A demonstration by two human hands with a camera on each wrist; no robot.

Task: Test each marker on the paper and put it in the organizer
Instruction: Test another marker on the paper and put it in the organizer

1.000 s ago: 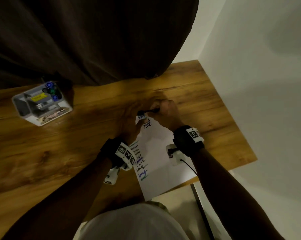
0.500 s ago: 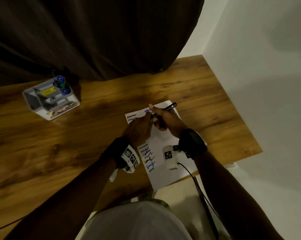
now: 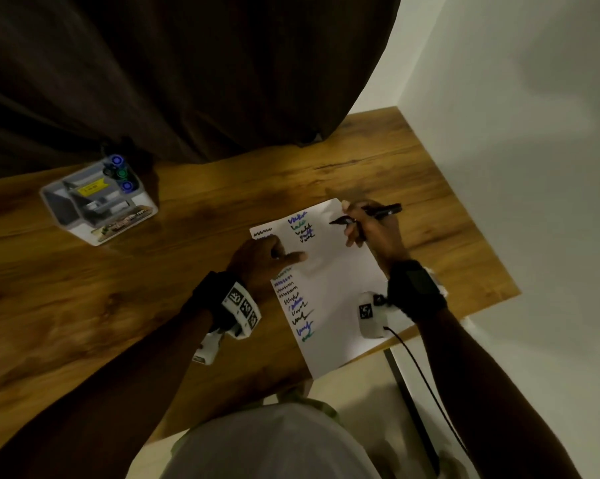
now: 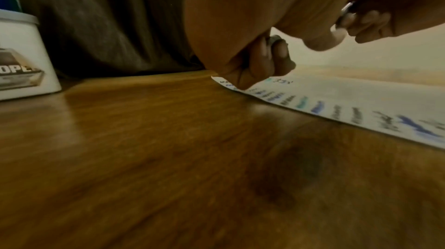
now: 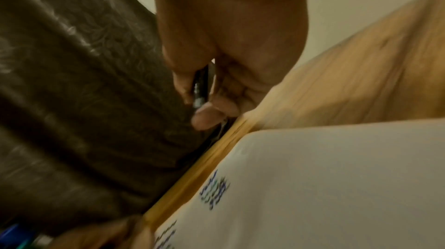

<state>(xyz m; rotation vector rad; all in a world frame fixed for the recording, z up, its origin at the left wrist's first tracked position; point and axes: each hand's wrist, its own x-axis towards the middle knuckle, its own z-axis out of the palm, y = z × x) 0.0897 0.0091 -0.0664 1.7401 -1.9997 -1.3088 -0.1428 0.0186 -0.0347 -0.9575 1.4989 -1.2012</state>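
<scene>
Marker first: black, uncapped, it lies across my right hand, pinched between thumb and fingers, barrel pointing off to the right and the dark tip aimed left over the top right part of the paper. Whether the tip actually touches the sheet I cannot tell; in the head view it sits just at the paper's upper edge. From my right wrist I see the same barrel running down between my curled fingers. My left hand rests on the upper left part of the sheet, the forefinger stretched out flat across the paper and the other fingers curled under; in the left wrist view those curled fingers hold a small dark rounded piece, probably the cap, though it is blurred. The paper lies flat on the wooden table, near its right front corner, with rows of black, blue and green squiggles down the left margin and a second small cluster near the top. Well apart, at the back left of the table, stands the white organizer, with blue and green marker ends upright in its far corner compartment. Behind it hangs a dark curtain.
</scene>
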